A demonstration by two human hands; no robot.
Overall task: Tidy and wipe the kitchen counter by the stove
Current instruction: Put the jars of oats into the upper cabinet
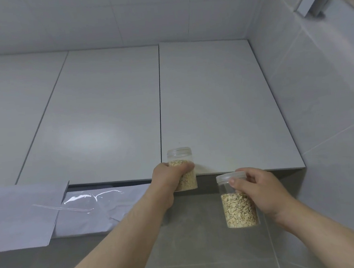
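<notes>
Left hand (167,178) wrapped round left oat jar (179,155), fingers clamped on its lower half. Jar upright, in front of bottom edge of matte white wall-cabinet door (212,108). Right hand (263,192) grips right oat jar (239,210) just under translucent screw lid. This jar lower, apart from the other. Both smooth clear plastic cylinders, part-filled with pale flaked oats. Crinkled clear film (87,200) at left. Glossy grey wall tiles (333,117) at right.

No writing, label, brand or number can be read. The farther jar (180,154) and the nearer jar (239,210), both clear plastic with oats inside, show plain walls and lids. The cabinet doors (103,111) and the wall tiles (323,118) carry no marks either.
</notes>
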